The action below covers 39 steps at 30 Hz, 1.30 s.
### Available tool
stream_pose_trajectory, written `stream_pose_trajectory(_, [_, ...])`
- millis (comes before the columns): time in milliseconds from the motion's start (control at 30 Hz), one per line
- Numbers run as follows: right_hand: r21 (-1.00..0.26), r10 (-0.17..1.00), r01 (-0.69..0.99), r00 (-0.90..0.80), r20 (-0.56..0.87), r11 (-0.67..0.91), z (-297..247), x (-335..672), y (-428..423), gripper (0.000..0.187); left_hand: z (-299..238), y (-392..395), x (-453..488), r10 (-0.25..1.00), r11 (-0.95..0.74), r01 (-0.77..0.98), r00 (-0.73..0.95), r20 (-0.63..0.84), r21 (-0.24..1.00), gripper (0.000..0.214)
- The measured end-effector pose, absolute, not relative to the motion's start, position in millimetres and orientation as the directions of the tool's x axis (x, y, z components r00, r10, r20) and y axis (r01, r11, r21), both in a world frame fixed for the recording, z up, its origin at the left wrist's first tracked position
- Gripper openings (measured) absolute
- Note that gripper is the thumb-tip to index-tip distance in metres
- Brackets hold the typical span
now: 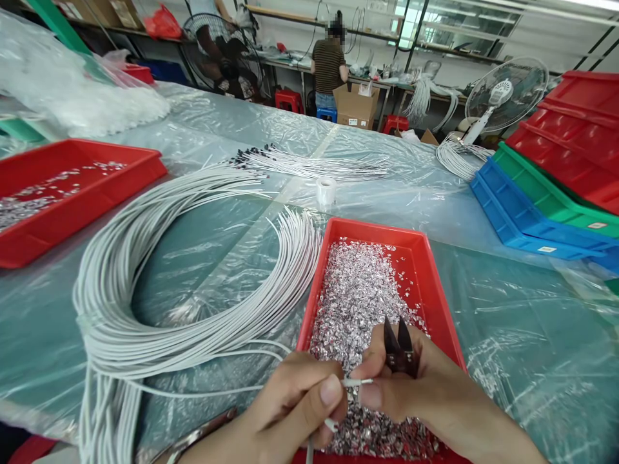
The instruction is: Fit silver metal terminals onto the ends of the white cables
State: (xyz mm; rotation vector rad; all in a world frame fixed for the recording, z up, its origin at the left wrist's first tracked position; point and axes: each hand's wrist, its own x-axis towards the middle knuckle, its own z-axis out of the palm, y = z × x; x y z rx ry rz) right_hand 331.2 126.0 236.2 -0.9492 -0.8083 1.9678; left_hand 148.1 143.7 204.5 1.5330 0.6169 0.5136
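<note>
My left hand is closed around a white cable, whose thin end sticks out past the thumb and forefinger. A second white cable end shows below that thumb. Just to the right, my right hand is closed on small dark cutters, their jaws apart and pointing up. Its thumb and forefinger are at the cable's tip; whether they pinch it I cannot tell. Both hands are over a red tray of small shiny silver pieces. A large coil of white cables lies to the left.
Another red tray with silver pieces stands at left. Further back are a bundle of thin cables with black ends and a clear roll. Stacked bins rise at right. A person works at the far bench.
</note>
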Motion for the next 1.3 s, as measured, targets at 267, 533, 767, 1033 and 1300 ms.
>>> stream_pose_trajectory(267, [-0.852, 0.883, -0.302, -0.343, -0.322, -0.428, 237.4, 332.4, 124.8, 0.029, 202.3, 145.5, 148.4, 0.670, 0.011, 0.076, 0.739, -0.064, 0.997, 0.056])
stream_pose_trajectory(533, [-0.902, 0.914, -0.252, -0.302, -0.271, -0.351, 243.3, 333.5, 121.5, 0.029, 203.1, 143.1, 148.0, 0.668, 0.049, 0.032, 0.742, -0.057, 0.998, 0.055])
stream_pose_trajectory(767, [-0.838, 0.869, -0.328, -0.397, -0.296, -0.436, 235.3, 334.1, 126.1, 0.024, 201.9, 144.8, 149.6, 0.661, -0.014, 0.011, 0.750, 0.001, 1.000, 0.054])
stream_pose_trajectory(1033, [-0.843, 0.858, -0.280, -0.385, -0.340, -0.459, 234.7, 334.4, 126.2, 0.017, 206.4, 140.1, 150.7, 0.697, -0.037, 0.054, 0.717, -0.013, 0.998, 0.055])
stream_pose_trajectory(1300, [-0.844, 0.855, -0.235, -0.339, -0.393, -0.482, 234.9, 333.8, 125.6, 0.019, 207.2, 141.0, 151.5, 0.691, 0.009, 0.093, 0.719, -0.074, 0.996, 0.055])
